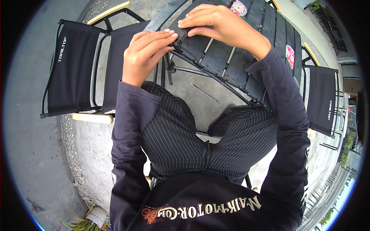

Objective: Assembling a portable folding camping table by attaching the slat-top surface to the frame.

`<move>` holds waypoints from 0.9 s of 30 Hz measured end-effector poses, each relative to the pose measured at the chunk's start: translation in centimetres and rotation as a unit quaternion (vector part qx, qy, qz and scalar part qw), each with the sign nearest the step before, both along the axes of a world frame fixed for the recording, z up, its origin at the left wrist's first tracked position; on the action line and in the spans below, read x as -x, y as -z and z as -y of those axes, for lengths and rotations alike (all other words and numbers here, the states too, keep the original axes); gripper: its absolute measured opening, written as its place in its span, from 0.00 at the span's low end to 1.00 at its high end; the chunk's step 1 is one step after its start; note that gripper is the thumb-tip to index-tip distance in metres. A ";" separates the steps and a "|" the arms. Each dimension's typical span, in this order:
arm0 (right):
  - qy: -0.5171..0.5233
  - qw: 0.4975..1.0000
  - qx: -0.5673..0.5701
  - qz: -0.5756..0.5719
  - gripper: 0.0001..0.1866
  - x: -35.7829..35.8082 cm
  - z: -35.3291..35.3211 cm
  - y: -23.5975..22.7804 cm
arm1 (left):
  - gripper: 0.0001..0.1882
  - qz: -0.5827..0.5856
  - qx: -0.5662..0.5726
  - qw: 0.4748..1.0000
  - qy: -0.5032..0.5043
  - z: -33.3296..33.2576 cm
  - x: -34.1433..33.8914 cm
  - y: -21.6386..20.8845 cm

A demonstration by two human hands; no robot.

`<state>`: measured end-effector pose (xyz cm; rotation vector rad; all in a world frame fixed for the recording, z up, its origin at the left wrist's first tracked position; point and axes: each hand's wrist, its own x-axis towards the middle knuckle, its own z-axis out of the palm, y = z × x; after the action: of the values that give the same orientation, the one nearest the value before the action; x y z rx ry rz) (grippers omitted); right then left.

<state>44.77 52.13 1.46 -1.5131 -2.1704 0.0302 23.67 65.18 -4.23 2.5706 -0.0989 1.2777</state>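
The person wears a long-sleeved top of dark navy, almost black. Its sleeves (pixel 127 134) run down to the wrists, where the plain cuffs sit loose and a little wrinkled. Near the bottom edge the front of the top (pixel 200 210) carries a line of cream lettering with a small orange-brown emblem to its left. The trousers (pixel 181 134) are black with thin white pinstripes and a fly seam down the middle. Both hands are bare: left hand (pixel 148 54), right hand (pixel 219 23).
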 end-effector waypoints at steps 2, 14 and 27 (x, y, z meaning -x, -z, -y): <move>-0.004 0.999 -0.035 0.019 0.16 -0.4 -0.3 1.2 | 0.17 -0.020 0.034 0.999 0.013 0.2 0.1 -0.1; 0.022 0.997 -0.078 -0.002 0.13 0.4 -0.1 3.4 | 0.27 -0.094 0.019 0.987 -0.127 -1.3 1.6 1.5; 0.073 0.984 0.101 -0.129 0.21 -0.4 -4.5 0.7 | 0.37 0.079 0.570 0.815 -0.068 2.5 2.8 0.8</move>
<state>45.14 56.68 0.72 -1.6719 -1.8928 0.3863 20.91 62.72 -5.08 1.4333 0.6385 1.0684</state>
